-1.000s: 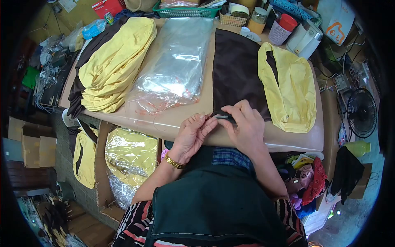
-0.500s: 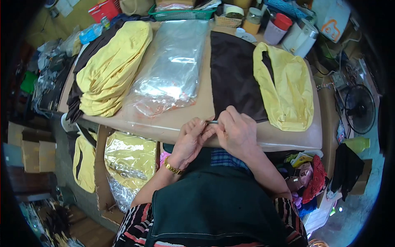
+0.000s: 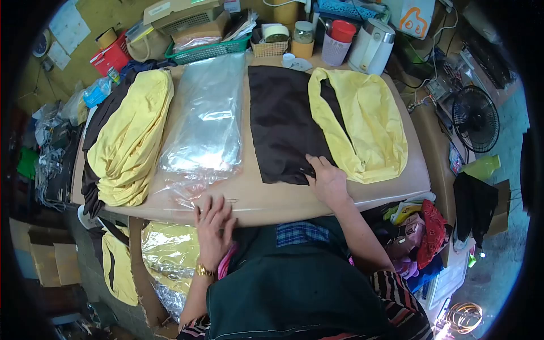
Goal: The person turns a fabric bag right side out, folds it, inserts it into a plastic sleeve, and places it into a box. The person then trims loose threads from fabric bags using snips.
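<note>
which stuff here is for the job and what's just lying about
Likely the job:
- dark cloth, right hand on it
- yellow cloth alongside
- clear plastic, near left hand
- yellow pile

Seemingly lying about:
- fan
- kettle
- green basket

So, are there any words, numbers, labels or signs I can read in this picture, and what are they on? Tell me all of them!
There are none I can read for sure.
Red container: pale marks, too blurred to read.
White packaging at the back: an orange curly shape, but no letters I can read.
Papers on the wall: too faint to read.
Little can: too small to read.
</note>
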The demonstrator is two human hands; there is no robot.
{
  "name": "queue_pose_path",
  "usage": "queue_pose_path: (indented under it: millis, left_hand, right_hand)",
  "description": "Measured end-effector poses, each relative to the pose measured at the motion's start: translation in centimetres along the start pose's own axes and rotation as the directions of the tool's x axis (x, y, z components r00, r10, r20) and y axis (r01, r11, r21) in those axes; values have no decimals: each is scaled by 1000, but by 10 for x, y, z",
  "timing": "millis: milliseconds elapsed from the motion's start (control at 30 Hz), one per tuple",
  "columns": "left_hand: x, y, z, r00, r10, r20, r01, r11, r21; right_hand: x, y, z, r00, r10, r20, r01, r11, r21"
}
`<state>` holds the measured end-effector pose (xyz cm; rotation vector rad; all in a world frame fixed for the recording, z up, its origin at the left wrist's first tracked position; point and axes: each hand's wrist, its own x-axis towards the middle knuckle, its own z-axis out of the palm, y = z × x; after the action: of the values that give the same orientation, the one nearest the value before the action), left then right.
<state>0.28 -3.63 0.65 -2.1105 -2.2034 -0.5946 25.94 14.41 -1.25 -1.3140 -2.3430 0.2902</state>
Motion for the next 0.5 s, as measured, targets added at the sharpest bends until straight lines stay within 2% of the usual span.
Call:
queue_pose_path:
  millis: [33,100,133,167,200,233,300,333,367,433,500]
  left_hand:
    - [-10,-6,-1,960,-205,192,224,971,-87]
    - [-21,-4,3,842,-360,402,440,889,-125]
    - [-22,3,11,836,-320,446,539,633,-556]
    - [-20,11,19,845,-266,464,519,201,-831]
    - [-16,19,26,857,-245,452,489,116,-865]
    - [-13,21,28,859,-240,451,487,117,-865]
    - [-10,23,27,787,-307,534,547,-50,-835]
    - [-19,12,41,830,-298,472,483,-39,-875]
    - [-20,5,33,747,-356,561,623,79,-779]
    - [-24,1,42,866,-443,232,428,420,-800]
    - [-9,6,45,809,-587,35,227,256,-940]
  right_hand:
    - [0,2,2,1000,9,-10,-9,1000,-8]
    - [-3,-2,8,995,89,41,-92,994,59]
    - [-6,-14,8,990,83,114,-107,970,217]
    - [-9,-29,3,990,-76,123,32,945,326]
    - [-13,-48,-11,966,-233,115,162,888,430]
    - [-13,-69,-33,972,-193,131,108,871,479]
    - [3,-73,-51,972,-183,-149,219,934,284]
    - [14,-66,-52,985,-62,-160,107,952,288]
    - [24,-54,-51,985,51,-162,0,955,298]
    - [40,-30,-44,983,54,-177,-30,990,138]
    - [36,-35,-40,971,-76,-227,113,982,154]
